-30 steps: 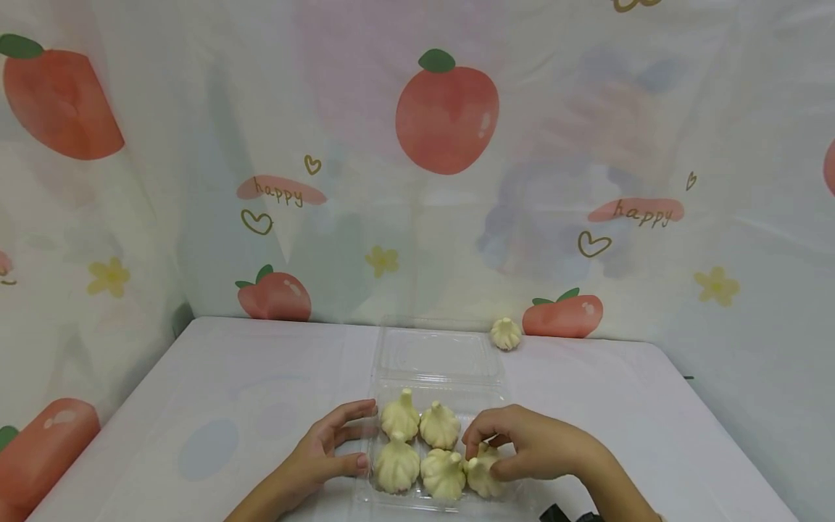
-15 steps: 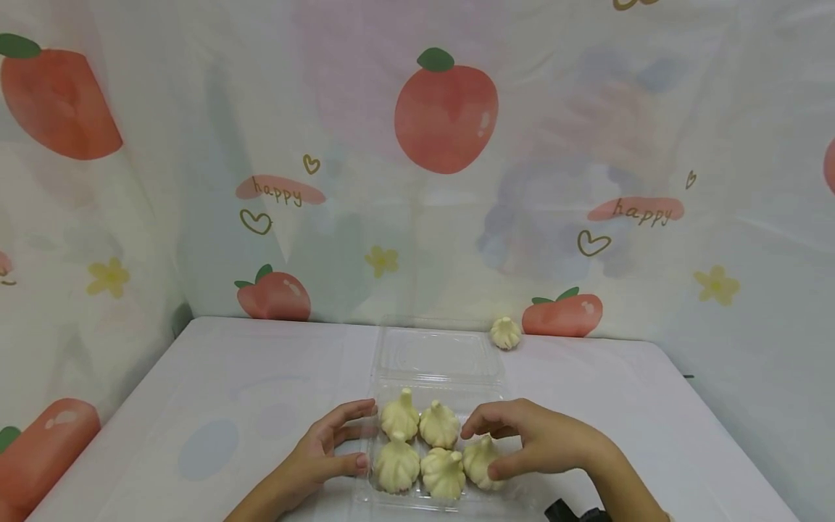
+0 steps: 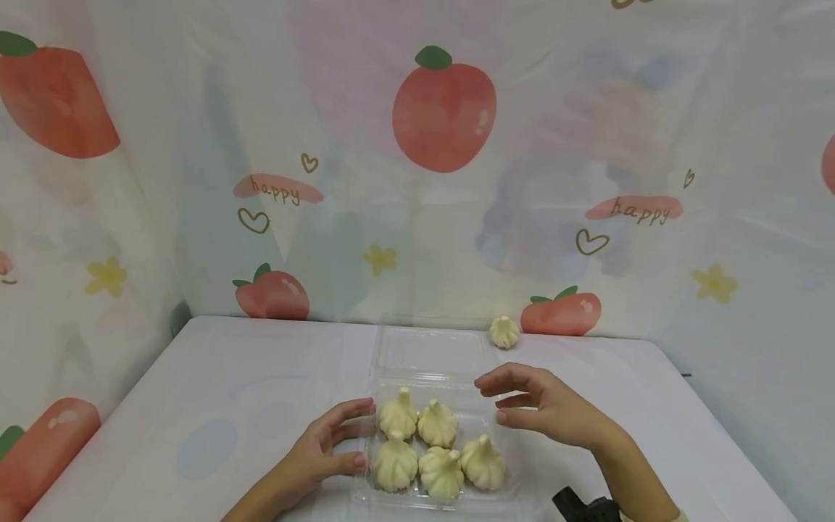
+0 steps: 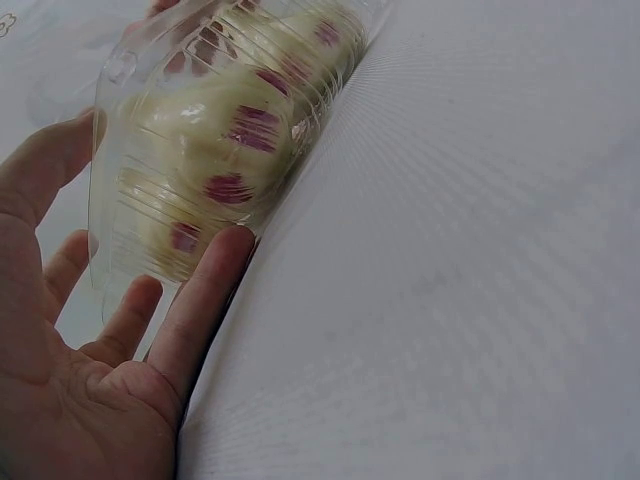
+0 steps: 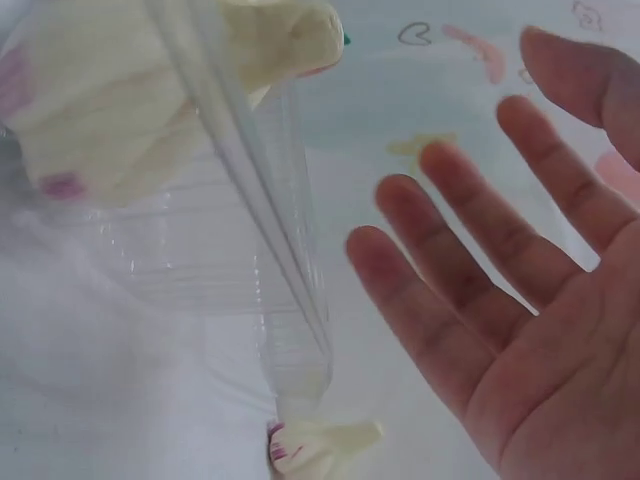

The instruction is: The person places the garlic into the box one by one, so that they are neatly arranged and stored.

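A clear plastic clamshell box (image 3: 479, 424) stands with its lid (image 3: 433, 353) folded back toward the wall. Several garlic bulbs (image 3: 441, 473) sit inside it, three along the near row and two behind; purple patches mark their undersides in the left wrist view. My left hand (image 3: 326, 442) rests against the box's left side, fingers extended, fingertips at the wall (image 4: 105, 190). Above the box's right edge is my right hand (image 3: 551, 406), fingers spread and holding nothing. One more garlic bulb (image 3: 504, 333) lies on the table at the back, just right of the lid.
The table is covered with a white cloth (image 3: 261, 377). A patterned curtain (image 3: 417, 239) hangs directly behind its back edge and along the left side. A black device (image 3: 587, 505) is at the right wrist, near the front edge.
My right hand has let go of the garlic bulb in the near right of the box, then risen and moved back and to the right. My left hand has stayed in place.
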Action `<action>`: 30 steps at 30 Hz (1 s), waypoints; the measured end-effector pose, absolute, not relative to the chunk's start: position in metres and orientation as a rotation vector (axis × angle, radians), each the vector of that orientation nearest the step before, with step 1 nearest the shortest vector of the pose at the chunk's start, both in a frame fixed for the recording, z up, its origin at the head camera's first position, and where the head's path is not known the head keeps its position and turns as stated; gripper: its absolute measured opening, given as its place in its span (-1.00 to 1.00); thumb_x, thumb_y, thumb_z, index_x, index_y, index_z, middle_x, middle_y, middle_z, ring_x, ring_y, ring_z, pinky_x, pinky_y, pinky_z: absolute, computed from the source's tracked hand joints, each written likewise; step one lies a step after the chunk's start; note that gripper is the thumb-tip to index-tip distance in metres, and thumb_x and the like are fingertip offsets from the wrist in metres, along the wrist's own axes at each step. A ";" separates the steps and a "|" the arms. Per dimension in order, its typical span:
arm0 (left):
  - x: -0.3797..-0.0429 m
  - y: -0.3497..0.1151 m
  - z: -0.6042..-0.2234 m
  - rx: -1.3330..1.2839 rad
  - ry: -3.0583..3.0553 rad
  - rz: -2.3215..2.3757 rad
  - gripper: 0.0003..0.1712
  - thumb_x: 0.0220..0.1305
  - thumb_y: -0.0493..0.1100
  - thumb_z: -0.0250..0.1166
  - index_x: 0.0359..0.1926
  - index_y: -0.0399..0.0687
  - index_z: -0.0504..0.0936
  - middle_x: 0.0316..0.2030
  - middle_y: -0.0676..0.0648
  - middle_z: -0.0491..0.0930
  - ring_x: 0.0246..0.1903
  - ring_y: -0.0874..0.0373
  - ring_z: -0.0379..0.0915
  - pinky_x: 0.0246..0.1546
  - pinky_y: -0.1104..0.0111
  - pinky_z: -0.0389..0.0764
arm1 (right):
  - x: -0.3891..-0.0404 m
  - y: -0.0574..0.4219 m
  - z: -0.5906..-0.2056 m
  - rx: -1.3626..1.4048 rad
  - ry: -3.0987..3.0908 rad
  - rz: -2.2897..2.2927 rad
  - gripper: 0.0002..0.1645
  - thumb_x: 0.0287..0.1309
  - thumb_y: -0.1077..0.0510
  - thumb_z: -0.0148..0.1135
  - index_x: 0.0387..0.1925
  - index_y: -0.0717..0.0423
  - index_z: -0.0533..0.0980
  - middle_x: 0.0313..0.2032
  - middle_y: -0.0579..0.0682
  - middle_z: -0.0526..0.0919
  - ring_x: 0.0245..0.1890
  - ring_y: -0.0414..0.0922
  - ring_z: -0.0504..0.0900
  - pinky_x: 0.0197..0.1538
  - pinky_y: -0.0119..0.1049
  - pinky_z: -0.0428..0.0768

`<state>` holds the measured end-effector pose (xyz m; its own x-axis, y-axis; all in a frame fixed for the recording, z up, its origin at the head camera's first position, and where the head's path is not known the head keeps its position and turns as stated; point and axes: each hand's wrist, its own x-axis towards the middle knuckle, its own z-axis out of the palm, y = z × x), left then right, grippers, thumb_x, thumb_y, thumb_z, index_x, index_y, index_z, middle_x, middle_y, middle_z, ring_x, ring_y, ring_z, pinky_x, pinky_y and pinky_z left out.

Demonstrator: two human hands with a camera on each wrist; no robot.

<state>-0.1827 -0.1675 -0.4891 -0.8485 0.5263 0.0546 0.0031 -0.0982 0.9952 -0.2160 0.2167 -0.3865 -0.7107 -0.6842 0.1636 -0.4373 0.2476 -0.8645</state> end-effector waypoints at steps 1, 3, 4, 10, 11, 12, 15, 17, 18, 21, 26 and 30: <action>-0.183 -0.168 -0.489 0.575 1.821 2.008 -0.20 0.32 -0.28 0.31 0.49 -0.08 0.18 0.48 -0.26 0.11 0.34 -0.22 0.25 -0.02 0.08 0.68 | -0.217 0.218 -0.387 -1.025 2.276 -1.490 -0.59 0.32 0.30 0.22 0.19 0.16 0.48 0.15 0.11 0.58 0.14 -0.02 0.61 0.12 -0.16 0.63; -0.182 -0.168 -0.489 0.579 1.823 2.008 -0.20 0.31 -0.28 0.31 0.50 -0.09 0.18 0.48 -0.26 0.11 0.34 -0.22 0.25 -0.02 0.08 0.68 | -0.220 0.220 -0.390 -0.988 2.285 -1.559 -0.58 0.32 0.33 0.20 0.19 0.26 0.46 0.16 0.11 0.57 0.15 -0.02 0.60 0.11 -0.21 0.64; -0.182 -0.168 -0.490 0.581 1.825 2.009 -0.20 0.31 -0.28 0.31 0.50 -0.09 0.17 0.48 -0.26 0.11 0.34 -0.22 0.25 -0.02 0.09 0.68 | -0.221 0.222 -0.391 -0.975 2.290 -1.588 -0.57 0.32 0.34 0.20 0.19 0.31 0.45 0.16 0.11 0.57 0.16 -0.01 0.59 0.10 -0.22 0.64; -0.183 -0.168 -0.492 0.593 1.837 2.007 -0.20 0.31 -0.28 0.31 0.50 -0.10 0.17 0.48 -0.26 0.12 0.34 -0.20 0.26 0.00 0.15 0.67 | -0.228 0.230 -0.397 -0.865 2.363 -1.665 -0.57 0.33 0.30 0.19 0.21 0.29 0.43 0.19 -0.01 0.56 0.21 0.09 0.55 0.09 -0.26 0.64; -0.183 -0.168 -0.492 0.591 1.838 2.005 -0.20 0.31 -0.28 0.31 0.50 -0.09 0.17 0.48 -0.26 0.12 0.34 -0.20 0.26 0.00 0.16 0.67 | -0.229 0.232 -0.398 -0.846 2.370 -1.678 -0.57 0.34 0.30 0.19 0.21 0.29 0.43 0.19 -0.02 0.56 0.21 0.09 0.56 0.09 -0.26 0.64; -0.183 -0.168 -0.492 0.590 1.839 2.004 -0.20 0.31 -0.28 0.31 0.50 -0.09 0.17 0.48 -0.25 0.12 0.34 -0.20 0.26 0.00 0.17 0.67 | -0.230 0.233 -0.399 -0.832 2.377 -1.691 -0.56 0.34 0.30 0.19 0.21 0.29 0.43 0.19 -0.02 0.56 0.20 0.10 0.56 0.08 -0.26 0.64; -0.183 -0.167 -0.492 0.592 1.836 2.002 -0.20 0.31 -0.28 0.31 0.50 -0.09 0.18 0.48 -0.25 0.12 0.34 -0.21 0.26 0.00 0.16 0.67 | -0.232 0.236 -0.403 -0.790 2.386 -1.727 -0.57 0.34 0.31 0.19 0.20 0.32 0.42 0.16 -0.03 0.58 0.19 0.08 0.57 0.07 -0.26 0.65; -0.183 -0.167 -0.491 0.598 1.834 2.003 -0.21 0.32 -0.29 0.30 0.50 -0.09 0.18 0.48 -0.25 0.12 0.34 -0.22 0.25 0.00 0.15 0.67 | -0.234 0.238 -0.404 -0.762 2.383 -1.749 -0.57 0.34 0.31 0.18 0.20 0.33 0.41 0.15 -0.06 0.59 0.18 0.04 0.59 0.06 -0.26 0.66; -0.183 -0.167 -0.491 0.601 1.833 2.004 -0.21 0.32 -0.29 0.30 0.50 -0.09 0.18 0.48 -0.25 0.12 0.34 -0.22 0.25 0.00 0.14 0.67 | -0.234 0.239 -0.405 -0.751 2.381 -1.761 -0.57 0.34 0.31 0.18 0.20 0.33 0.41 0.14 -0.08 0.59 0.18 0.03 0.59 0.06 -0.27 0.66; -0.183 -0.167 -0.491 0.611 1.835 2.005 -0.21 0.32 -0.30 0.29 0.50 -0.09 0.17 0.48 -0.26 0.11 0.34 -0.23 0.25 0.00 0.14 0.67 | -0.237 0.241 -0.408 -0.720 2.369 -1.803 -0.55 0.34 0.30 0.19 0.21 0.35 0.39 0.13 -0.12 0.59 0.17 -0.03 0.60 0.05 -0.27 0.67; -0.183 -0.168 -0.490 0.618 1.834 2.008 -0.20 0.32 -0.31 0.29 0.50 -0.11 0.16 0.48 -0.27 0.10 0.34 -0.24 0.23 -0.02 0.12 0.68 | -0.241 0.244 -0.413 -0.663 2.327 -1.919 -0.52 0.36 0.31 0.16 0.24 0.38 0.34 0.14 -0.13 0.57 0.16 -0.13 0.60 0.05 -0.27 0.67; -0.183 -0.167 -0.491 0.604 1.824 2.010 -0.21 0.33 -0.30 0.29 0.50 -0.11 0.16 0.48 -0.27 0.10 0.35 -0.24 0.23 -0.02 0.09 0.68 | -0.244 0.247 -0.418 -0.557 2.295 -2.006 -0.50 0.40 0.26 0.14 0.28 0.35 0.29 0.15 -0.12 0.54 0.17 -0.17 0.60 0.05 -0.29 0.66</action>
<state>-0.1826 -0.1673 -0.4912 -0.8445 0.5306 0.0723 0.0207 -0.1027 0.9945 -0.2444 0.2474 -0.4182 -0.9346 -0.2936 0.2009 -0.2383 0.0975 -0.9663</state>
